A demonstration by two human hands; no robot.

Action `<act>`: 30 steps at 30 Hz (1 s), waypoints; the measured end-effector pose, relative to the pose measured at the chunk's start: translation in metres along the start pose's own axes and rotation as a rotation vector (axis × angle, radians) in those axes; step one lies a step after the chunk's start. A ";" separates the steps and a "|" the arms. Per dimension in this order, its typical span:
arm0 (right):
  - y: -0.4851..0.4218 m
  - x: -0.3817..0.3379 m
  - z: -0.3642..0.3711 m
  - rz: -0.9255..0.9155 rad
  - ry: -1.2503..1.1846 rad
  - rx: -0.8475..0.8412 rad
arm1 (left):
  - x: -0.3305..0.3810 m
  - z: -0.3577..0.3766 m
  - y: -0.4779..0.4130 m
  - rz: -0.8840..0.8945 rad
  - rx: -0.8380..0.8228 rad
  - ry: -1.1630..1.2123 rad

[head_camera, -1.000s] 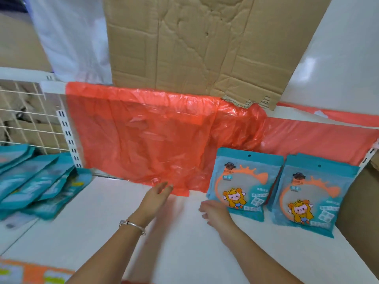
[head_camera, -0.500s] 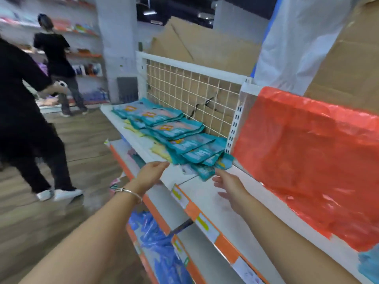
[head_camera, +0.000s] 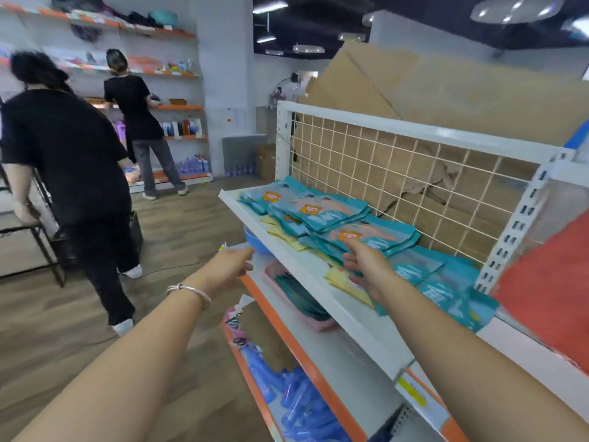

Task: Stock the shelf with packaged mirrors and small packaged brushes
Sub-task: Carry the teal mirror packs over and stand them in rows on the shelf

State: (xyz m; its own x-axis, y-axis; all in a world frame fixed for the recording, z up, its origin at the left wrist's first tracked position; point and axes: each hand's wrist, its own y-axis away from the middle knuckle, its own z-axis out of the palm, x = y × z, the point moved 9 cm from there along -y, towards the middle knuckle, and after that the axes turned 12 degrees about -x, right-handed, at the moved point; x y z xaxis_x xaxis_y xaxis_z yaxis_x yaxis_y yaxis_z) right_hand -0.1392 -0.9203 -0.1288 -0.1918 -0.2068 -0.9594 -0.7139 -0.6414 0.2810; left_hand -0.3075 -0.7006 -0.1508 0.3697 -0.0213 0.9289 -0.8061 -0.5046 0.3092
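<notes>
Several teal packets [head_camera: 322, 215] with a cartoon print lie in loose overlapping piles along the white shelf [head_camera: 322, 291], with a few pale yellow packets [head_camera: 344, 280] under them. My right hand [head_camera: 366, 266] reaches over the shelf, its fingers stretched out onto the pile of teal and yellow packets; it holds nothing that I can see. My left hand [head_camera: 234, 264], with a silver bracelet on the wrist, hangs in the air left of the shelf's front edge, fingers loose and empty.
A white wire grid [head_camera: 398, 173] backs the shelf, with cardboard [head_camera: 446, 84] behind it and red plastic sheet [head_camera: 548, 298] at the right. A pink tray [head_camera: 306, 314] and blue packets [head_camera: 296, 400] sit on lower shelves. Two people in black [head_camera: 76, 173] stand in the aisle at the left.
My view has swung left from the red-backed shelf bay to the pile of teal packets. Both hands have moved along with it, the right one now reaching onto the pile.
</notes>
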 end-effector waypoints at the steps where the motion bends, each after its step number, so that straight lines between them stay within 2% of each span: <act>1: -0.012 -0.005 0.007 -0.006 -0.007 0.005 | 0.001 -0.015 -0.008 -0.008 0.005 0.000; 7: -0.076 -0.026 0.026 -0.002 -0.041 0.039 | 0.013 -0.058 -0.068 -0.010 0.018 -0.012; 15: -0.185 -0.056 0.008 -0.017 -0.044 0.135 | 0.047 -0.049 -0.191 0.018 -0.071 -0.006; 19: -0.239 -0.062 -0.016 0.041 -0.052 0.217 | 0.074 -0.046 -0.257 0.030 -0.090 -0.019; 23: -0.270 -0.059 -0.051 0.097 -0.072 0.324 | 0.102 -0.036 -0.317 0.061 -0.105 -0.107; 30: -0.282 -0.042 -0.091 0.170 -0.165 0.477 | 0.135 0.009 -0.392 0.134 -0.241 -0.454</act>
State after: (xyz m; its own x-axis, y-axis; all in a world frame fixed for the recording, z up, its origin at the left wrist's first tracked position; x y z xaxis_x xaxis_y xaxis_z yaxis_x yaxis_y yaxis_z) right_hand 0.1309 -0.7982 -0.1657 -0.4078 -0.1350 -0.9030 -0.8828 -0.1941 0.4277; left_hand 0.0622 -0.5137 -0.1484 0.3763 -0.4699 0.7985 -0.9234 -0.2603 0.2820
